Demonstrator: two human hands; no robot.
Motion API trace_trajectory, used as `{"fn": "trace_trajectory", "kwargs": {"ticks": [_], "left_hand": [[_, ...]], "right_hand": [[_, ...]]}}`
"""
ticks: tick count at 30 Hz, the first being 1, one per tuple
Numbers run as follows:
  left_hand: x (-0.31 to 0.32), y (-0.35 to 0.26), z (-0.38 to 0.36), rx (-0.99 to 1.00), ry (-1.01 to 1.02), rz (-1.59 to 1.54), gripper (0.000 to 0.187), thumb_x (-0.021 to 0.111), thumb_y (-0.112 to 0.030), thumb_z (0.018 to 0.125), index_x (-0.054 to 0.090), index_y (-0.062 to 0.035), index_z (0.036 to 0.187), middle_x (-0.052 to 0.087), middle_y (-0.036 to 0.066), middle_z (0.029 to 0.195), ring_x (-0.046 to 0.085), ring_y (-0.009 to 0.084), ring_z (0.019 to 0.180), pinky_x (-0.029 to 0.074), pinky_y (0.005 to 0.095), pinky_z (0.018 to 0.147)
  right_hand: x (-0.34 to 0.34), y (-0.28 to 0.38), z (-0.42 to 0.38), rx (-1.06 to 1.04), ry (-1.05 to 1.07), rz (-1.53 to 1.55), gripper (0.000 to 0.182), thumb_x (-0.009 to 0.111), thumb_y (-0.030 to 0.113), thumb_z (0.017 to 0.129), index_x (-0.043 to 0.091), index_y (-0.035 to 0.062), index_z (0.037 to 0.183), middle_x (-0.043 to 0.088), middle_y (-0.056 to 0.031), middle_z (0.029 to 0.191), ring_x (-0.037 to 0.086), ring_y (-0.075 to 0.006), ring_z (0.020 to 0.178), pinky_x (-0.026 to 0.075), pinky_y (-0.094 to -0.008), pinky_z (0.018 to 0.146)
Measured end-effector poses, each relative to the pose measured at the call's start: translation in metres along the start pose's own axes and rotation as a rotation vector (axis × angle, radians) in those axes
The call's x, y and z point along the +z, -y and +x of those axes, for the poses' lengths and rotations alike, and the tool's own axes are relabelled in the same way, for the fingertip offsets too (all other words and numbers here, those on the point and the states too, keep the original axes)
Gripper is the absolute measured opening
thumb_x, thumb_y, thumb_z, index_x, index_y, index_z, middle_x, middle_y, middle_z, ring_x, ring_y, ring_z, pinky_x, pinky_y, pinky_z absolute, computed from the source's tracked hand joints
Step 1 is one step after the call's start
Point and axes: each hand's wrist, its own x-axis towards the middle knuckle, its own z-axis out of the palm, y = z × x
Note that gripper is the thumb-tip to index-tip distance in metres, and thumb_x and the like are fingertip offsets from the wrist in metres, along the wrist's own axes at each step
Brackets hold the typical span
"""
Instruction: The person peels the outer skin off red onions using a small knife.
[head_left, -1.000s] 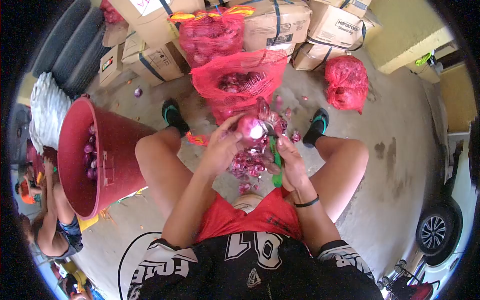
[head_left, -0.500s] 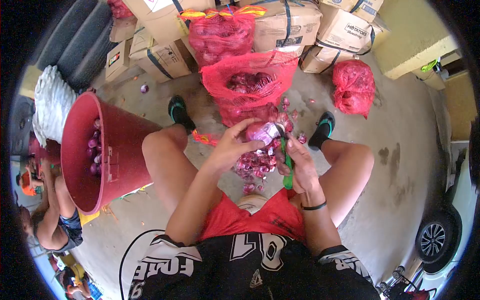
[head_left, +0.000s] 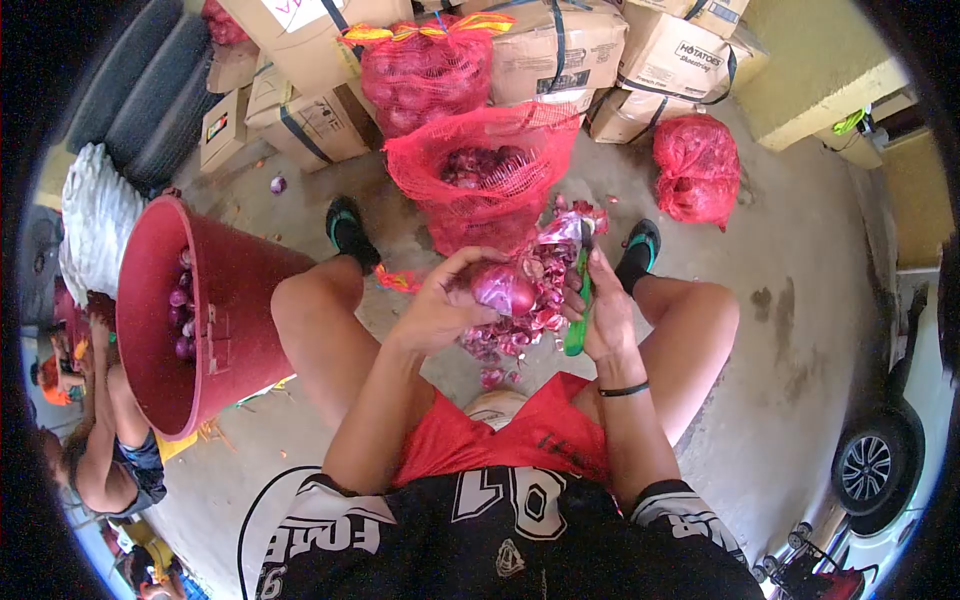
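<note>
The left hand (head_left: 440, 308) grips an onion (head_left: 507, 291), partly covering it. The right hand (head_left: 609, 318) holds a green knife (head_left: 576, 338) (I can barely make out its blade (head_left: 587, 236)).

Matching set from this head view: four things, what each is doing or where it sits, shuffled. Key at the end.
Things
1. left hand
2. right hand
3. red tub
4. open net bag

States and places
A. ahead of the hands
B. holds a green-handled tool
C. holds an onion
D. beside the left leg

Pairs: 1-C, 2-B, 3-D, 4-A
</note>
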Motion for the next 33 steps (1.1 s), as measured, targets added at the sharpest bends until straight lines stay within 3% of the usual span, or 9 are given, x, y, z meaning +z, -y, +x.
{"fn": "trace_trajectory", "kwargs": {"ticks": [3, 6, 9, 11, 15, 22, 25, 29, 33], "left_hand": [[-0.009, 0.008, 0.002, 0.092, -0.034, -0.069, 0.062, 0.071, 0.012, 0.072, 0.046, -0.0040, 0.127, 0.053, 0.009, 0.123, 0.057, 0.0220, 0.113, 0.049, 0.0347, 0.096], [-0.007, 0.013, 0.012, 0.137, -0.185, -0.069, 0.058, 0.071, 0.012, 0.071, 0.047, -0.0050, 0.121, 0.053, 0.007, 0.119, 0.057, 0.0204, 0.109, 0.050, 0.0343, 0.093], [-0.005, 0.015, 0.012, 0.152, -0.302, -0.095, 0.055, 0.072, 0.011, 0.072, 0.047, -0.0062, 0.118, 0.052, 0.006, 0.115, 0.057, 0.0182, 0.106, 0.051, 0.0329, 0.090], [-0.008, 0.021, 0.014, 0.178, -0.331, -0.069, 0.054, 0.072, 0.010, 0.072, 0.047, -0.0068, 0.117, 0.052, 0.005, 0.113, 0.056, 0.0168, 0.104, 0.051, 0.0317, 0.089], [0.004, 0.019, 0.014, 0.195, -0.342, -0.054, 0.052, 0.072, 0.010, 0.073, 0.047, -0.0067, 0.116, 0.051, 0.004, 0.111, 0.055, 0.0152, 0.104, 0.050, 0.0299, 0.089], [0.004, 0.023, 0.017, 0.245, -0.334, -0.048, 0.052, 0.073, 0.009, 0.074, 0.047, -0.0063, 0.115, 0.051, 0.005, 0.111, 0.055, 0.0148, 0.104, 0.049, 0.0301, 0.090], [0.004, 0.022, 0.017, 0.224, -0.330, -0.030, 0.052, 0.072, 0.010, 0.073, 0.047, -0.0057, 0.116, 0.052, 0.005, 0.111, 0.055, 0.0149, 0.105, 0.049, 0.0303, 0.091], [0.000, 0.019, 0.016, 0.205, -0.280, 0.019, 0.054, 0.073, 0.010, 0.072, 0.048, -0.0048, 0.117, 0.052, 0.006, 0.112, 0.055, 0.0153, 0.106, 0.049, 0.0310, 0.091], [-0.009, 0.018, 0.012, 0.209, -0.176, 0.017, 0.059, 0.075, 0.009, 0.070, 0.048, -0.0045, 0.120, 0.052, 0.006, 0.117, 0.054, 0.0167, 0.110, 0.047, 0.0331, 0.095]], "right_hand": [[-0.026, -0.022, 0.009, 0.020, 0.072, -0.176, 0.027, 0.045, 0.033, 0.100, 0.055, 0.0105, 0.112, 0.057, -0.0013, 0.086, 0.051, -0.0101, 0.060, 0.044, -0.0237, 0.051], [-0.012, -0.033, 0.002, -0.097, -0.057, -0.885, 0.051, 0.048, 0.032, 0.100, 0.040, 0.0028, 0.141, 0.063, -0.0110, 0.112, 0.061, -0.0209, 0.095, 0.047, -0.0307, 0.086], [0.005, -0.036, -0.008, -0.378, 0.075, -1.026, 0.053, 0.052, 0.025, 0.097, 0.038, 0.0018, 0.142, 0.064, -0.0174, 0.114, 0.062, -0.0222, 0.102, 0.046, -0.0316, 0.090], [0.028, -0.025, -0.024, -0.591, 0.125, -1.156, 0.054, 0.054, 0.023, 0.096, 0.037, 0.0031, 0.143, 0.063, -0.0213, 0.114, 0.063, -0.0242, 0.100, 0.047, -0.0326, 0.088], [0.042, -0.027, -0.028, -0.659, 0.205, -1.212, 0.058, 0.057, 0.017, 0.093, 0.034, 0.0042, 0.145, 0.059, -0.0271, 0.117, 0.066, -0.0334, 0.099, 0.050, -0.0361, 0.086], [0.042, -0.030, -0.025, -0.740, 0.156, -1.274, 0.048, 0.056, 0.003, 0.090, 0.048, 0.0029, 0.137, 0.062, -0.0247, 0.107, 0.065, -0.0320, 0.092, 0.050, -0.0339, 0.082], [0.037, -0.037, -0.021, -0.808, 0.115, -1.202, 0.042, 0.055, 0.009, 0.094, 0.049, 0.0015, 0.135, 0.065, -0.0161, 0.094, 0.062, -0.0254, 0.079, 0.050, -0.0343, 0.076], [0.032, -0.039, -0.023, -0.406, 0.106, -0.771, 0.041, 0.046, 0.024, 0.101, 0.047, 0.0061, 0.139, 0.054, 0.0014, 0.081, 0.047, -0.0060, 0.064, 0.039, -0.0196, 0.057], [0.033, -0.030, -0.020, -0.302, 0.082, -0.529, 0.043, 0.046, 0.027, 0.102, 0.046, 0.0064, 0.139, 0.048, 0.0053, 0.076, 0.040, -0.0040, 0.060, 0.033, -0.0175, 0.052]]}}
